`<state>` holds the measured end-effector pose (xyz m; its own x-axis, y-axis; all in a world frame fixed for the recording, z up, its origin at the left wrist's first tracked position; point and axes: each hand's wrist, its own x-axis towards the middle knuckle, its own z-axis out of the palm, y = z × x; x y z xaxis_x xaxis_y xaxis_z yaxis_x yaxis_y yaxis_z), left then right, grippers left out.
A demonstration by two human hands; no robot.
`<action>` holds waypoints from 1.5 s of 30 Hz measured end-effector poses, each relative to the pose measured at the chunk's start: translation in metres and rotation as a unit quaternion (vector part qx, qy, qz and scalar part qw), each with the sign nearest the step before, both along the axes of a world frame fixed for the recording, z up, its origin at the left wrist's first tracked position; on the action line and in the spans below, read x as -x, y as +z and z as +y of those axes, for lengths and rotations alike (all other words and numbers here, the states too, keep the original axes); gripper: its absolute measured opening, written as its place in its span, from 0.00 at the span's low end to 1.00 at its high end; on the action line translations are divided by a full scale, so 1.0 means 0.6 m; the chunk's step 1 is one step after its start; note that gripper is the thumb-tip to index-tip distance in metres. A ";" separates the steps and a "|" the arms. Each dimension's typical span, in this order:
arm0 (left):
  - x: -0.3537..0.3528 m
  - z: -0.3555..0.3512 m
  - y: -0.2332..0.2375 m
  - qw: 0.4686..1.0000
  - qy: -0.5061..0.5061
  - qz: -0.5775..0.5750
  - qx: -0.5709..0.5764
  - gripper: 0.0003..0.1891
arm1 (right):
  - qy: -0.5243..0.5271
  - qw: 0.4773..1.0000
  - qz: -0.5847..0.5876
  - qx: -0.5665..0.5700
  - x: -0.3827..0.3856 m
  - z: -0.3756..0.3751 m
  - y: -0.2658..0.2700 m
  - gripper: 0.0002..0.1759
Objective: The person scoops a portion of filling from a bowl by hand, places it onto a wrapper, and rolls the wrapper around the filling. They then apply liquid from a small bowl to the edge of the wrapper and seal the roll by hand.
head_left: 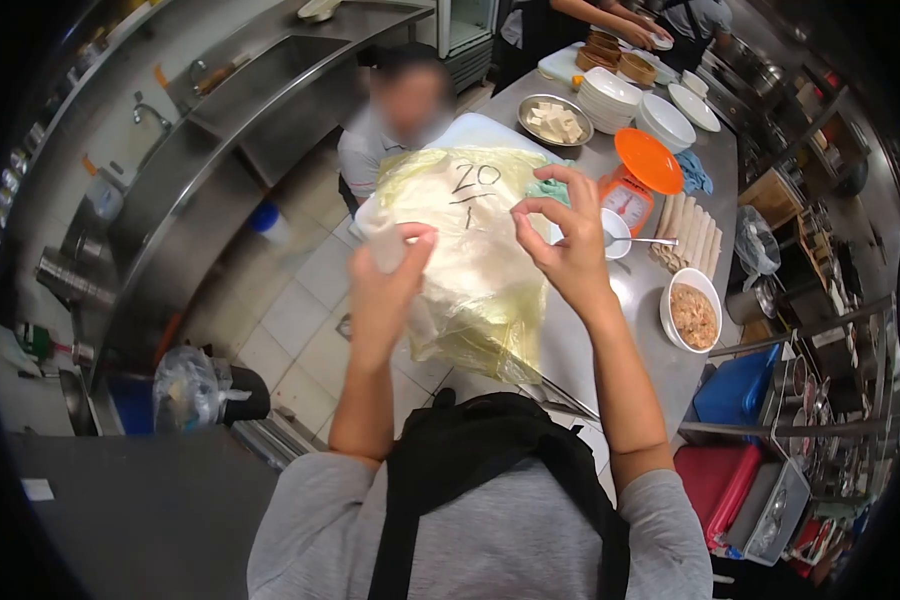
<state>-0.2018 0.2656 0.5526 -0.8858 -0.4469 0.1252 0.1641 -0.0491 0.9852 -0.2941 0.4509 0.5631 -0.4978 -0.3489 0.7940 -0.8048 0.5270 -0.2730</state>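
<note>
We hold a yellowish bag (470,270), marked 20 over 1, up above the tabletop (632,288). Our left hand (385,290) closes its fingers on the bag's edge at nine o'clock. Our right hand (570,245) pinches its top edge at two o'clock, the other fingers spread. A scale (635,185) sits at three o'clock of the bag and a bowl (692,315) at four.

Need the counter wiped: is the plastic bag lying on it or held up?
Held up. The left hand and right hand grip the bag near its top; it hangs above the counter.
</note>
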 end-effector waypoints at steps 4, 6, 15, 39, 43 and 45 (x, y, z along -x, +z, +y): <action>-0.100 -0.103 0.040 0.987 0.151 0.034 0.050 0.08 | 0.133 0.972 -0.142 0.129 -0.014 -0.101 -0.022 0.05; -0.159 -0.155 0.048 0.975 0.196 0.093 0.057 0.08 | 0.227 0.928 -0.228 0.187 -0.027 -0.167 -0.046 0.04; -0.293 -0.263 -0.038 0.923 0.382 0.033 0.039 0.08 | 0.315 0.806 -0.363 -0.345 -0.174 -0.294 -0.289 0.24; -0.206 -0.201 -0.046 0.977 0.207 -0.006 -0.044 0.09 | 0.455 0.344 -0.786 0.236 -0.083 -0.216 -0.125 0.24; -0.183 -0.184 -0.050 0.984 0.170 -0.014 -0.045 0.09 | 0.462 0.348 -0.778 0.245 -0.076 -0.205 -0.126 0.21; -0.175 -0.178 -0.051 0.987 0.157 -0.022 -0.035 0.09 | 0.462 0.350 -0.774 0.254 -0.074 -0.198 -0.122 0.19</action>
